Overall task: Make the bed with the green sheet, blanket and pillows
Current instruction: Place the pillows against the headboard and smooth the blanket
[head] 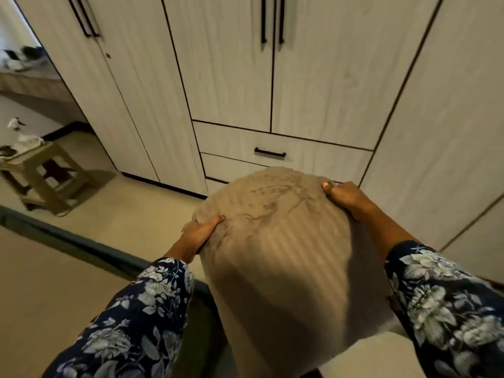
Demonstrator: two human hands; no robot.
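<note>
The pillow (275,255) is matt cloth with faint woven stripes. Behind it, the wardrobe (226,77) shows pale matt wood grain with black handles (270,153). The sleeves (147,309) are floral printed fabric.

Bed (35,268) sits left of the left hand (200,231), dark rim along its edge. Floor (141,211) beyond that hand carries a small stool (47,177), far left.

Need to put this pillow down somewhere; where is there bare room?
Both hands, left and right, grip the pillow. Bare mattress lies left, bordered by its dark edge. Bare floor lies between bed and wardrobe. The stool is crowded.
</note>
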